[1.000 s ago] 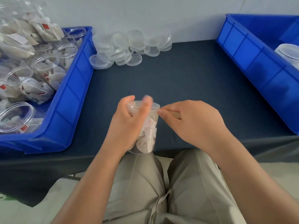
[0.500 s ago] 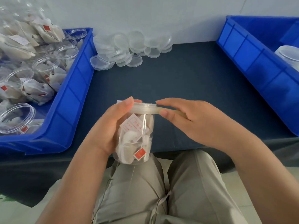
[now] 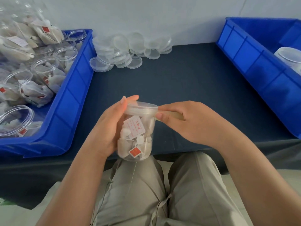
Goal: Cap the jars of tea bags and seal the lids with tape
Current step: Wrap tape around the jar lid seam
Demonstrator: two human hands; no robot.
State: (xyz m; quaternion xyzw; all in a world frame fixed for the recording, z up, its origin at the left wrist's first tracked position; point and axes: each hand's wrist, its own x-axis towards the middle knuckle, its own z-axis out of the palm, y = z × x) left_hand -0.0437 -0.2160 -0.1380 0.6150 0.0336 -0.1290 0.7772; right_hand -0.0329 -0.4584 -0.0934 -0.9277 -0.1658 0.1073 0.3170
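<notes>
One clear plastic jar of tea bags [image 3: 136, 136], its translucent lid [image 3: 141, 108] on, is held over the near edge of the dark blue table [image 3: 179, 82], with the left hand [image 3: 109, 128] wrapped round its side. One yellowish tape strip [image 3: 172, 114] is pinched by the right hand [image 3: 187, 121] at the lid's right rim. On the left, one blue plastic bin [image 3: 68, 111] holds uncapped jars. A heap of loose clear lids [image 3: 127, 49] lies by the wall.
</notes>
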